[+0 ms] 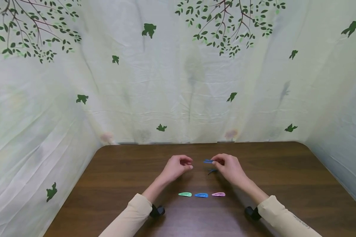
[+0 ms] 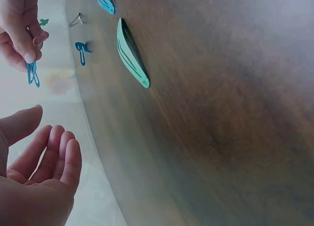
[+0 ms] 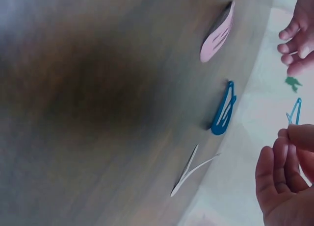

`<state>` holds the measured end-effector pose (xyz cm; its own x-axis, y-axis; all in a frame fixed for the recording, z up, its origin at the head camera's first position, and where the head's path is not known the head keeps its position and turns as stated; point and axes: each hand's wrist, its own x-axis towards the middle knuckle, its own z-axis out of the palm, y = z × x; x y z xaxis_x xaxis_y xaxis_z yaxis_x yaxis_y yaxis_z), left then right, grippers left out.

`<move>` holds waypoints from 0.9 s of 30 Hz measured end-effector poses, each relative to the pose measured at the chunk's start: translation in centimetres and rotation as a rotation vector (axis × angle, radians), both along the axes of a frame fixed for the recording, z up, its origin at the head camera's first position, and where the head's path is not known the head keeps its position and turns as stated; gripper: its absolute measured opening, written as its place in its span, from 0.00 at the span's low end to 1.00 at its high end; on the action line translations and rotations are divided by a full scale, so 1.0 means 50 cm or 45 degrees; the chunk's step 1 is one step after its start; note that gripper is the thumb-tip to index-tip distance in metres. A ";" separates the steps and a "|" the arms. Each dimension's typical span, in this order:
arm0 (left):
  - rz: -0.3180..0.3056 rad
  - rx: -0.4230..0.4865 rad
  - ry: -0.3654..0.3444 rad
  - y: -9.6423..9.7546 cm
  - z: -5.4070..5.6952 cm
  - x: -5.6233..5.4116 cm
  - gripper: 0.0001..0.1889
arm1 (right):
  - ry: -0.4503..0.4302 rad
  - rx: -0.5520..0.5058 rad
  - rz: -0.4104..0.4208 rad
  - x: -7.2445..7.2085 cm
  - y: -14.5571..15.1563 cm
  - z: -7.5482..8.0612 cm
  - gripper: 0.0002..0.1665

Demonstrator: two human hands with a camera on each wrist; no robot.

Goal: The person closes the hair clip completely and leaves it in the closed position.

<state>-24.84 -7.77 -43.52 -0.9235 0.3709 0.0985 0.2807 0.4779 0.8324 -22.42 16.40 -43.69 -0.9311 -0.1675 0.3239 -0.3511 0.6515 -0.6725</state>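
Note:
My right hand [image 1: 229, 167] pinches a blue snap hair clip [image 1: 207, 161] between thumb and fingertips, above the far part of the table. In the left wrist view the held clip [image 2: 32, 75] hangs with its prongs spread apart. To its left my left hand [image 1: 178, 166] hovers with loosely bent fingers, holding nothing; in the left wrist view its palm [image 2: 44, 187] is turned up. Beneath the right hand another blue clip [image 1: 212, 171] lies on the table. A silver clip [image 3: 189, 173], bent open, lies near it in the right wrist view, hidden in the head view.
Closer to the person, a green clip [image 1: 185, 194], a blue clip [image 1: 201, 195] and a pink clip [image 1: 218, 194] lie in a row on the brown wooden table [image 1: 121, 191]. A white leaf-patterned curtain [image 1: 166, 82] hangs behind and at both sides.

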 end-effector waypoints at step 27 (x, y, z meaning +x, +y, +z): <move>-0.011 0.106 0.099 -0.021 0.029 0.094 0.11 | 0.077 -0.306 -0.019 0.114 -0.043 0.018 0.08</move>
<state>-20.13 -8.83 -42.10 -0.9087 0.3663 0.2004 0.3496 0.4053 0.8447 -16.72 14.22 -42.78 -0.9107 -0.0651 0.4079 -0.3868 0.4807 -0.7870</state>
